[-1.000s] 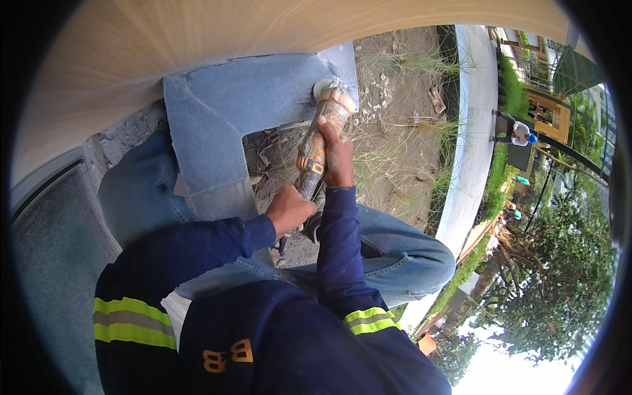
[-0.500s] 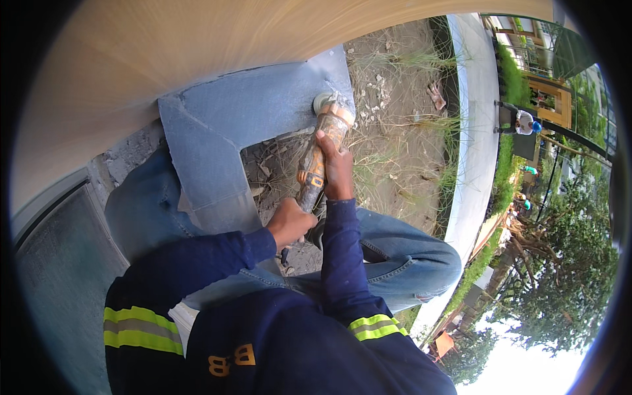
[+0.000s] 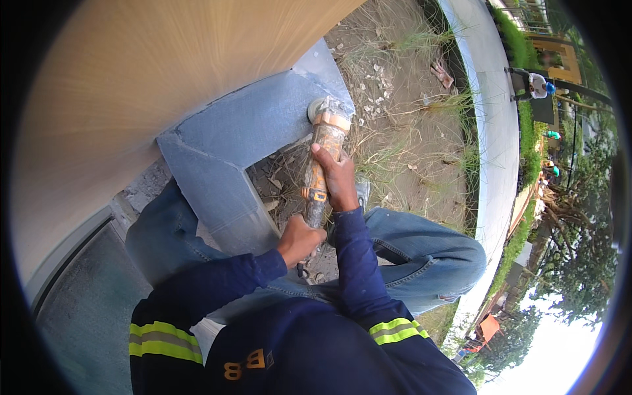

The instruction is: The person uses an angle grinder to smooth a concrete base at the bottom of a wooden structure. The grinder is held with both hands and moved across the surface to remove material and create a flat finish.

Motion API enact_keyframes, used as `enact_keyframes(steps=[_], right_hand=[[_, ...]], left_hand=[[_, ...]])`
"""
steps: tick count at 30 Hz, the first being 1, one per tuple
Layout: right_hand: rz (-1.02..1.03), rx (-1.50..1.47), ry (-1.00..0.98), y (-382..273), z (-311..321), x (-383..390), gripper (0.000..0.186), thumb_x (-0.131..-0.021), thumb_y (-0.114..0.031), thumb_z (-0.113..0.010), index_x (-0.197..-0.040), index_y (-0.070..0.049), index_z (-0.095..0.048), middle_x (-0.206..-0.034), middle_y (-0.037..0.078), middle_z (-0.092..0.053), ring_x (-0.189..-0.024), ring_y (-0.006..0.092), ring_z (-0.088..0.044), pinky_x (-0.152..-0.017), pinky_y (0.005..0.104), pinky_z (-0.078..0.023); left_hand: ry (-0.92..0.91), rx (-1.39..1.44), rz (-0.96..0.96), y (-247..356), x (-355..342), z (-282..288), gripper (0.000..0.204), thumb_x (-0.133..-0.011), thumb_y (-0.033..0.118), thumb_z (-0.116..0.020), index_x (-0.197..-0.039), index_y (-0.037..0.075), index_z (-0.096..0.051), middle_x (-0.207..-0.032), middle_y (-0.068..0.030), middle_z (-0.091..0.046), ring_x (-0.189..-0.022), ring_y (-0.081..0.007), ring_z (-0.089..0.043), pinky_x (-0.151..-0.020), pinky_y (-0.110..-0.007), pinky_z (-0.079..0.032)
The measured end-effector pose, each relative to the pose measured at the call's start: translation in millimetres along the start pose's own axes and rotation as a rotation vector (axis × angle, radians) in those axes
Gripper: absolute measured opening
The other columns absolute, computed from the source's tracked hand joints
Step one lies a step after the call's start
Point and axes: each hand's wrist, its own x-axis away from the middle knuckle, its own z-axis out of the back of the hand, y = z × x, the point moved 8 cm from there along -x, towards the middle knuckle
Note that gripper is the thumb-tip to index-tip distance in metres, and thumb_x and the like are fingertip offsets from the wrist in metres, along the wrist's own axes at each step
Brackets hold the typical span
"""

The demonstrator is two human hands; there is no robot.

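Observation:
Both my hands hold a dusty orange-and-grey angle grinder (image 3: 317,172). Around its rear end my left hand (image 3: 301,239) is closed. Farther up, my right hand (image 3: 339,179) wraps the body, its thumb lying along the top. The round disc (image 3: 318,108) at the grinder's far end is at the surface of a grey-blue stone ledge (image 3: 257,122), near its outer edge. From this angle I cannot tell whether the disc is spinning. Pale dust coats the tool's head.
A tan wood-grain panel (image 3: 164,66) rises along the ledge. Beside it lies soil (image 3: 421,145) with dry grass and pale chips, edged by a concrete kerb (image 3: 490,131). My bent legs in jeans (image 3: 428,263) flank the ledge. A person in a blue helmet (image 3: 538,85) stands far right.
The view has shifted, so the surroundings sit differently in the picture. The disc remains at nearly the same part of the ledge, and both hands keep their hold on the grinder.

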Motion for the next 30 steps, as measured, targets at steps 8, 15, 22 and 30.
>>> enact_keyframes(steps=[8, 15, 22, 30], right_hand=[[0.054, 0.027, -0.003, -2, -6, -20, 0.045, -0.091, -0.035, -0.081, -0.112, 0.001, -0.064, -0.093, 0.006, -0.069, -0.074, 0.0111, -0.064, -0.067, 0.0282, -0.053], [-0.019, -0.036, 0.054, 10, 20, 9, 0.046, -0.091, -0.034, -0.081, -0.116, 0.0, -0.063, -0.092, 0.005, -0.069, -0.076, 0.0113, -0.065, -0.068, 0.0283, -0.054], [0.058, 0.041, -0.006, 0, -5, -19, 0.049, -0.09, -0.036, -0.082, -0.115, 0.002, -0.065, -0.096, 0.007, -0.072, -0.077, 0.0124, -0.065, -0.071, 0.03, -0.053], [-0.023, -0.093, 0.086, 7, 28, 5, 0.045, -0.091, -0.033, -0.081, -0.116, 0.001, -0.065, -0.095, 0.006, -0.07, -0.078, 0.011, -0.066, -0.069, 0.028, -0.054]], left_hand=[[-0.003, 0.094, -0.053, 6, -19, 5, 0.011, -0.083, 0.005, -0.068, -0.08, 0.004, -0.057, -0.064, -0.0042, -0.056, -0.049, -0.0137, -0.055, -0.045, -0.032, -0.043], [-0.023, 0.007, 0.029, -6, 2, -9, 0.012, -0.083, 0.007, -0.068, -0.077, 0.003, -0.059, -0.062, -0.0049, -0.058, -0.049, -0.014, -0.056, -0.045, -0.033, -0.043], [0.014, 0.092, -0.015, -6, -21, 7, 0.01, -0.084, 0.005, -0.068, -0.086, 0.002, -0.06, -0.065, -0.0044, -0.058, -0.05, -0.014, -0.057, -0.046, -0.033, -0.044], [-0.064, -0.031, 0.07, -6, -9, -11, 0.012, -0.084, 0.005, -0.069, -0.09, 0.003, -0.059, -0.066, -0.0035, -0.057, -0.052, -0.0138, -0.057, -0.047, -0.032, -0.044]])
